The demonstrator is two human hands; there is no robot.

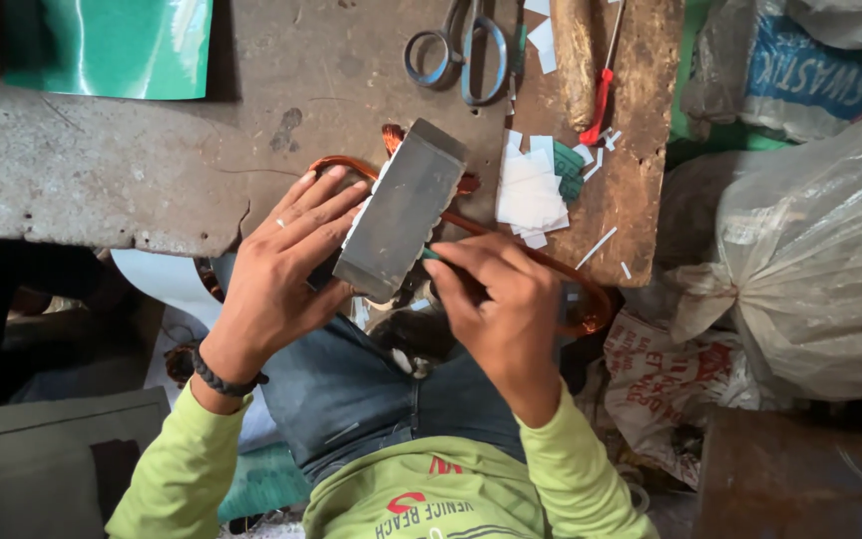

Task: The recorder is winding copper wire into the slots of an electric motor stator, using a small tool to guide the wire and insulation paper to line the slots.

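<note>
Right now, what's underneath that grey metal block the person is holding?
Under the grey metal block, loops of copper wire stick out on both sides, resting on the worn workbench. How the wire runs beneath the block is hidden.

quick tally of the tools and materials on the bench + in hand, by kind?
Grey metal block, held by left hand and right hand: 1
Copper wire coil: 1
Scissors: 1
Red-handled screwdriver: 1
Wooden handle: 1
White paper strip stack: 1
Green sheet: 1
Total: 7
</note>
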